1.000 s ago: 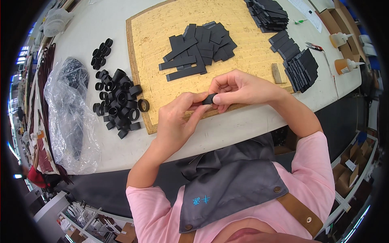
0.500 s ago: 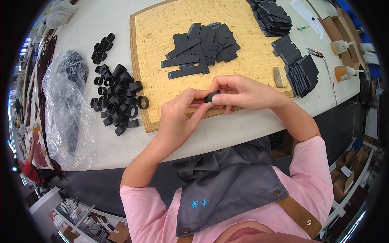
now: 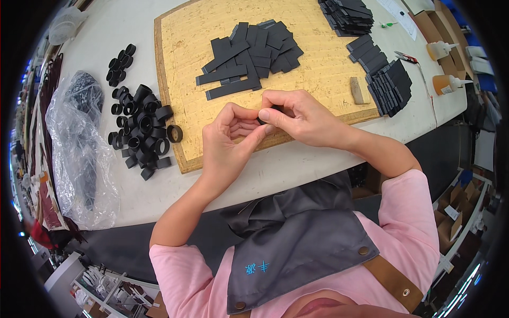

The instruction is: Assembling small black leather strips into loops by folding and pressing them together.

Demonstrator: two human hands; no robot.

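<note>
Between my two hands, over the near edge of a yellow board (image 3: 212,119), is a small black ring (image 3: 262,121), mostly covered by fingers. My left hand (image 3: 231,132) pinches it from the left with thumb and forefinger. My right hand (image 3: 299,117) closes round it from the right, thumb pressed against it. On the board beyond them lies a loose pile of flat black strips (image 3: 249,55). A heap of finished-looking black rings (image 3: 142,127) sits left of the board, one ring (image 3: 174,133) touching or close to its edge.
Clear plastic wrapping (image 3: 79,175) covers the table's left side. At right are stacked black strips (image 3: 389,87), a small wooden block (image 3: 359,90), red-handled snips (image 3: 405,56) and two glue bottles (image 3: 445,85). A small ring group (image 3: 121,63) stands far left.
Both hands have shifted slightly left with the ring, and their fingers now cover more of it. The whole view has moved a little; the strips and heap look unchanged.
</note>
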